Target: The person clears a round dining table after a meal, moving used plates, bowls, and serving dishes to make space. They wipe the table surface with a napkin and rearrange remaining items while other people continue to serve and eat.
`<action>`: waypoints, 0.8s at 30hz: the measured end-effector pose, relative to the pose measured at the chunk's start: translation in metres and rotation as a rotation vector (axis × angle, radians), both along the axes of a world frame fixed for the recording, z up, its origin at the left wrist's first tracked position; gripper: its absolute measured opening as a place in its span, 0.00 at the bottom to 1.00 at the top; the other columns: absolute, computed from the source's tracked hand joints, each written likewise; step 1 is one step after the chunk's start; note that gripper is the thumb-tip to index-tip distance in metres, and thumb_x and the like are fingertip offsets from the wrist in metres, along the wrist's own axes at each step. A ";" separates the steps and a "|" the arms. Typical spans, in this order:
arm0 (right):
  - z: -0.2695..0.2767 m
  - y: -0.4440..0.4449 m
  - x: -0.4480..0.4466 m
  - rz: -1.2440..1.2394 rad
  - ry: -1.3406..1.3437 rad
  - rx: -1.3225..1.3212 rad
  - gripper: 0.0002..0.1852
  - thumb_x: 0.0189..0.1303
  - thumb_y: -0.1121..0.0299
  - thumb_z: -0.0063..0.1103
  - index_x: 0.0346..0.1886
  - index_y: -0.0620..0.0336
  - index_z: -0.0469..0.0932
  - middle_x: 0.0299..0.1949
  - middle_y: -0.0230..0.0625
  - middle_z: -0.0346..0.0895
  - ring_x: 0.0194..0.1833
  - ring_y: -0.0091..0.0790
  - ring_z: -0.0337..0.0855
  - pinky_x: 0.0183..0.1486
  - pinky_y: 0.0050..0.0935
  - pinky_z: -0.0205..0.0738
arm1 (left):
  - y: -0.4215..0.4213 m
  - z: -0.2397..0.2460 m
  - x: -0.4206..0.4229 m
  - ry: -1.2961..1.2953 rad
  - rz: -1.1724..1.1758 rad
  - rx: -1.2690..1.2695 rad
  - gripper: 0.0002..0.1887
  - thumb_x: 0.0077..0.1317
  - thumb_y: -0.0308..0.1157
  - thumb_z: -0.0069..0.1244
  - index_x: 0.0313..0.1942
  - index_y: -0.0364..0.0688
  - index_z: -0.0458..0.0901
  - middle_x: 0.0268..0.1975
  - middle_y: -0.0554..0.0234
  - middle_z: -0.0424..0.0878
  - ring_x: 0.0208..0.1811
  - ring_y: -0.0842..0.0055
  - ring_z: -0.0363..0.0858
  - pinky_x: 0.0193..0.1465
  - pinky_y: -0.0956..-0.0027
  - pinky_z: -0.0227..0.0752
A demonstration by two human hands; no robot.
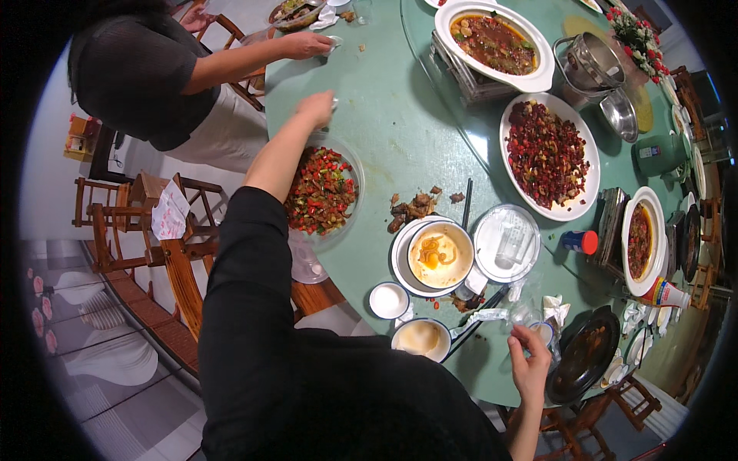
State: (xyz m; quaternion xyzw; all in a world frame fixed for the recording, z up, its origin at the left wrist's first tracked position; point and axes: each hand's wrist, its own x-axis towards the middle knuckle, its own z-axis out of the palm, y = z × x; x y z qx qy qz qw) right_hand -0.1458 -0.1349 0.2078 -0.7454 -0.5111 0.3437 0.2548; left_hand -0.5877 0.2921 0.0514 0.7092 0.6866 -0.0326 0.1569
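Note:
My left hand (316, 109) reaches out over the green table (392, 138) beyond a clear plastic container (358, 190) of chopped red and green peppers (323, 193). Its fingers are curled, and a small white piece, perhaps tissue, shows at the fingertips. Near the table's front edge, my right hand (530, 351) has its thumb close to its fingers beside a clear plastic cup (522, 314) and a small cup (542, 333). Whether it grips the thin plastic there cannot be made out. Between my hands stand a bowl with orange-brown residue (435, 253), food scraps (418, 210) and chopsticks (468, 201).
Another person's hand (311, 45) holds something whitish at the table's far left edge. A plate of dried chillies (548, 158), oval soup dishes (496, 43) on stands and a steel pot (591, 60) occupy the right. Wooden chairs (181, 276) stand at left.

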 end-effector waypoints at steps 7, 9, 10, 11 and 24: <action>0.005 0.006 -0.006 0.027 -0.005 0.048 0.10 0.56 0.78 0.60 0.42 0.68 0.78 0.35 0.40 0.79 0.35 0.31 0.80 0.41 0.25 0.73 | -0.053 0.011 0.140 -0.027 -0.686 -0.241 0.15 0.45 0.26 0.55 0.38 0.39 0.80 0.36 0.50 0.83 0.41 0.57 0.81 0.42 0.60 0.74; 0.007 0.003 -0.004 0.021 -0.020 0.038 0.10 0.56 0.78 0.60 0.41 0.68 0.79 0.35 0.41 0.79 0.35 0.31 0.80 0.41 0.25 0.73 | -0.064 0.011 0.152 -0.129 -0.754 -0.280 0.15 0.46 0.28 0.55 0.38 0.39 0.81 0.35 0.50 0.83 0.39 0.58 0.82 0.41 0.60 0.74; 0.008 0.002 -0.001 0.015 -0.009 0.035 0.10 0.56 0.78 0.60 0.41 0.68 0.79 0.35 0.41 0.79 0.35 0.31 0.80 0.41 0.25 0.73 | -0.066 0.010 0.154 -0.202 -0.807 -0.309 0.16 0.46 0.29 0.55 0.38 0.39 0.81 0.34 0.50 0.84 0.39 0.59 0.82 0.40 0.61 0.74; 0.008 0.001 0.003 0.010 -0.017 0.040 0.10 0.55 0.78 0.60 0.42 0.68 0.78 0.35 0.41 0.80 0.36 0.31 0.80 0.41 0.25 0.73 | -0.058 0.010 0.146 -0.206 -0.658 -0.288 0.16 0.46 0.30 0.56 0.38 0.39 0.81 0.34 0.51 0.84 0.38 0.59 0.82 0.40 0.60 0.74; 0.006 -0.009 0.009 -0.030 -0.003 0.020 0.10 0.56 0.76 0.60 0.42 0.68 0.79 0.36 0.40 0.80 0.37 0.30 0.81 0.42 0.25 0.73 | -0.052 -0.002 0.168 -0.072 -0.854 0.021 0.11 0.54 0.25 0.49 0.39 0.39 0.78 0.43 0.49 0.79 0.48 0.56 0.78 0.50 0.58 0.73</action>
